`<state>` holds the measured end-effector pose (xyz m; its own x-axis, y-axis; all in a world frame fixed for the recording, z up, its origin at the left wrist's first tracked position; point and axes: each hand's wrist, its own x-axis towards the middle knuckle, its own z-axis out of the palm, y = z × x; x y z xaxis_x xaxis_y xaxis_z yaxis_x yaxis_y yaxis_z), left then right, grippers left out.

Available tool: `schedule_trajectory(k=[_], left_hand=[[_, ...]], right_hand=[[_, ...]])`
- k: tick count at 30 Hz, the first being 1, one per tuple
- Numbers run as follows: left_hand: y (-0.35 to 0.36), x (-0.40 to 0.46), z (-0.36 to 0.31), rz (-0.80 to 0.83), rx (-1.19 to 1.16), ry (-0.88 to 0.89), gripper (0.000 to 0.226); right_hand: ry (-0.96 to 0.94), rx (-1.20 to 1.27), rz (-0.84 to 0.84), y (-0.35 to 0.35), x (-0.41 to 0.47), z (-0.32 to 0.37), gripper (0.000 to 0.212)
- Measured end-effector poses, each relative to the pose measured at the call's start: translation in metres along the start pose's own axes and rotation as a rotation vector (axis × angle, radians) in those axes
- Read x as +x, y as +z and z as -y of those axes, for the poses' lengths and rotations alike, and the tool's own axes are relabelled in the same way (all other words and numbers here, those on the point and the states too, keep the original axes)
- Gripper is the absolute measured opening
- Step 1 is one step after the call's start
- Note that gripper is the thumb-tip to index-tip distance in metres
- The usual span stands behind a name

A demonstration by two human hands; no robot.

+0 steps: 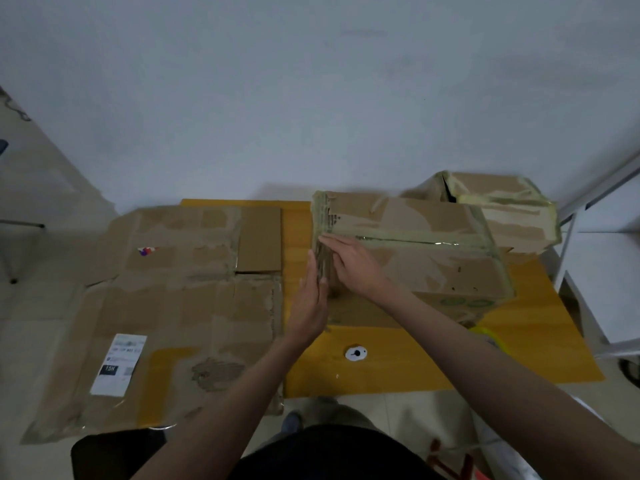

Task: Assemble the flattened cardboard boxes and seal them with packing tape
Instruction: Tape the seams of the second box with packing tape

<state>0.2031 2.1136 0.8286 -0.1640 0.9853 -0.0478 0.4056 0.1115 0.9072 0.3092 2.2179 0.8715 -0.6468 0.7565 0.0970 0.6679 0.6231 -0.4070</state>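
Note:
An assembled cardboard box (433, 258) stands on the yellow table (391, 368), its top seam covered by a strip of tape. My left hand (311, 303) presses flat with straight fingers against the box's left end. My right hand (353, 265) lies on the same left end at the top corner, fingers straight along the tape there. A flattened cardboard box (180, 306) with a white shipping label lies to the left, overhanging the table. A yellow roll (488, 336), apparently tape, peeks out at the box's near right corner.
A second taped-up box (498, 209) stands behind the first at the back right. A small white disc (355, 353) lies on the table near me. A white frame (588, 244) stands to the right, a wall (311, 98) rises behind, and a dark stool (114, 452) is at the lower left.

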Motion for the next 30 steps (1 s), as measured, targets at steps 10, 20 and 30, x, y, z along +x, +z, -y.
schedule_trajectory(k=[10, 20, 30], left_hand=[[-0.001, 0.071, -0.011, -0.067, 0.413, -0.076, 0.057], [-0.025, 0.150, -0.039, -0.084, 0.361, -0.094, 0.048], [-0.035, 0.198, -0.034, -0.162, 0.269, -0.207, 0.021]], right_hand=[[0.014, -0.058, 0.068, 0.002, 0.047, -0.026, 0.065], [-0.033, -0.136, 0.084, -0.011, 0.107, -0.060, 0.064], [0.018, 0.167, 0.091, -0.014, 0.163, -0.082, 0.031]])
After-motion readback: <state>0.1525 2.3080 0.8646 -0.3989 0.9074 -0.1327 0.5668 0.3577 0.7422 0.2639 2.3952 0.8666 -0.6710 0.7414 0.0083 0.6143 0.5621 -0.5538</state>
